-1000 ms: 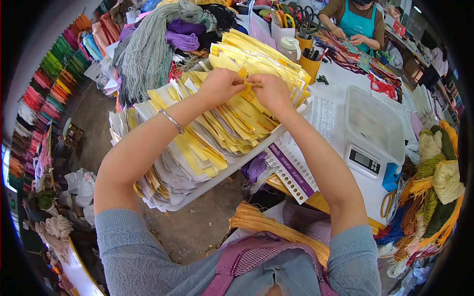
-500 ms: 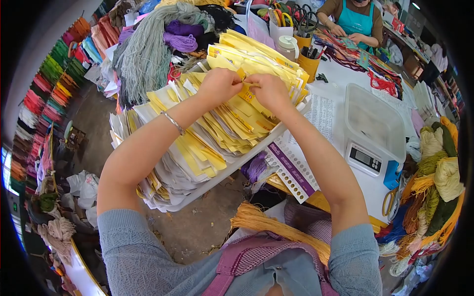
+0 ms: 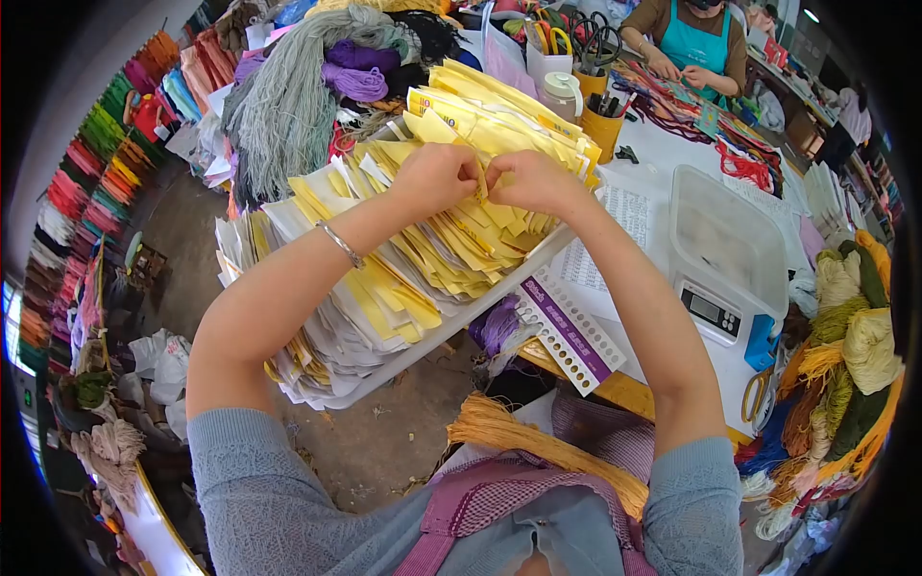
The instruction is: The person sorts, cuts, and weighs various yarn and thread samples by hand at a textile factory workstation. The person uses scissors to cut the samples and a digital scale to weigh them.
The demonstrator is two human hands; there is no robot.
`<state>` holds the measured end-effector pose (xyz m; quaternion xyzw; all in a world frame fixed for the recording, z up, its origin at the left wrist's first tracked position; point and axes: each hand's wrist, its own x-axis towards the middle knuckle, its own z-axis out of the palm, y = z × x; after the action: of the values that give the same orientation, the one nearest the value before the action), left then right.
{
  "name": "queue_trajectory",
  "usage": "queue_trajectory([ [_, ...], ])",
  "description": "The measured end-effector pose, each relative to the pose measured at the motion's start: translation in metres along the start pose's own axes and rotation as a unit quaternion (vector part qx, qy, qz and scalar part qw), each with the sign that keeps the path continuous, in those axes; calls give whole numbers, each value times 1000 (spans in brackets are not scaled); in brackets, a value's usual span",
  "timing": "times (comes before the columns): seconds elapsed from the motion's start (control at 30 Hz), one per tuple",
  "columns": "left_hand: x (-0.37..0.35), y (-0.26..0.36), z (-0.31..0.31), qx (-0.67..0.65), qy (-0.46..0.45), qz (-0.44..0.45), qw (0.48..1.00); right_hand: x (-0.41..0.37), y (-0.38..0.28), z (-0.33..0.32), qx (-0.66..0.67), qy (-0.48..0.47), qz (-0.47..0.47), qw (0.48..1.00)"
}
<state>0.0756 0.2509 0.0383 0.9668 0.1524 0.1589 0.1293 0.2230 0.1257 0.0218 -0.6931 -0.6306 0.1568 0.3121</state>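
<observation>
A white plastic tray point(image 3: 453, 324) is packed with upright yellow and white paper envelopes point(image 3: 413, 283). My left hand point(image 3: 438, 180) and my right hand point(image 3: 540, 182) meet over the middle of the rows. Both are closed, fingertips pinching the top of one yellow envelope point(image 3: 483, 184) between them. Its lower part is among the others, and my fingers partly cover its upper edge. Behind my hands stands another row of yellow envelopes point(image 3: 480, 110) with printed marks.
Grey yarn point(image 3: 288, 106) and purple skeins point(image 3: 353, 82) lie behind the tray. A purple-banded punched card point(image 3: 567, 326), a scale point(image 3: 709, 312) and a clear bin point(image 3: 727, 226) are on the right. Orange thread point(image 3: 538, 446) lies across my lap. A co-worker point(image 3: 696, 43) handles threads across the table.
My hands have shifted slightly down and right. The yellow piece that showed raised between my fingers is now lower and mostly hidden by them.
</observation>
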Motion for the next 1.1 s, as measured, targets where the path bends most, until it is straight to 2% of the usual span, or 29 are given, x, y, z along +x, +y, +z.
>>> queue_trajectory([
  [0.07, -1, -4, -2, -35, -7, 12, 999, -5, -15, 0, -24, 28, 57, 998],
  [0.17, 3, -15, 0, -107, -40, 9, 993, -2, -18, 12, -66, 69, 87, 992],
  [0.2, 3, -17, 0, -106, -29, 17, 994, -1, -13, 17, -66, 68, 87, 992],
  [0.27, 3, -22, 0, -104, -16, 22, 994, 3, -2, 26, -56, 131, 52, 988],
  [0.33, 1, -22, -2, 28, 12, -14, 999, 2, 4, 25, -20, 132, 28, 991],
  [0.43, -9, -10, -4, 57, 25, -49, 997, 0, 13, 18, 21, 133, -9, 991],
  [0.5, -12, -2, -3, 47, 32, -59, 997, 0, 11, 18, 32, 129, -21, 991],
  [0.7, -8, -4, 5, -2, 12, -89, 996, 6, 7, 21, 31, 130, 30, 991],
  [0.77, -8, -9, 9, -20, 21, -89, 996, 6, 1, 16, 80, 86, 92, 989],
  [0.83, -8, -9, 9, -60, 16, -104, 993, 8, 5, 18, 90, 83, 95, 988],
  [1.1, -8, -15, 9, -84, 4, -93, 992, 11, 6, 20, 106, 83, 107, 985],
])
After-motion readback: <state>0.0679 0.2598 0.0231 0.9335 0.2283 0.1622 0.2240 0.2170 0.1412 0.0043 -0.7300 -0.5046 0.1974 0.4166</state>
